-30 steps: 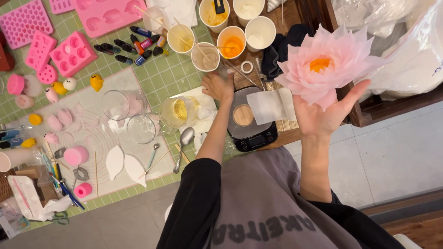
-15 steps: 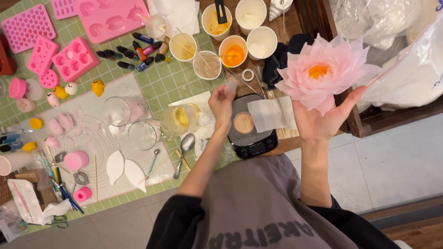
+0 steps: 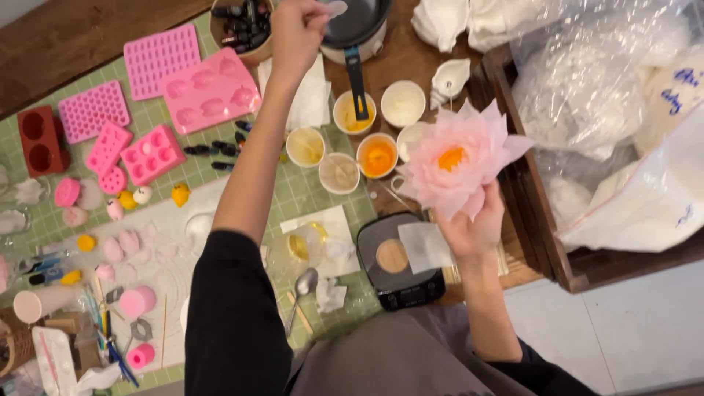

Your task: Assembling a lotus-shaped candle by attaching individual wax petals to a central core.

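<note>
Two hands are busy: the right hand (image 3: pixel 477 227) grips from beneath a thin-petalled pink flower with an orange centre (image 3: pixel 458 165), likely fragile, above the black scale (image 3: pixel 400 264), while the left hand (image 3: pixel 297 29) pinches a pale petal (image 3: pixel 336 9).

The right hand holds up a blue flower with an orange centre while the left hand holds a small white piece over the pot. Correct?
Not quite: in the head view the flower in the right hand is pink. The rest stands: left hand, white piece, pot.
</note>
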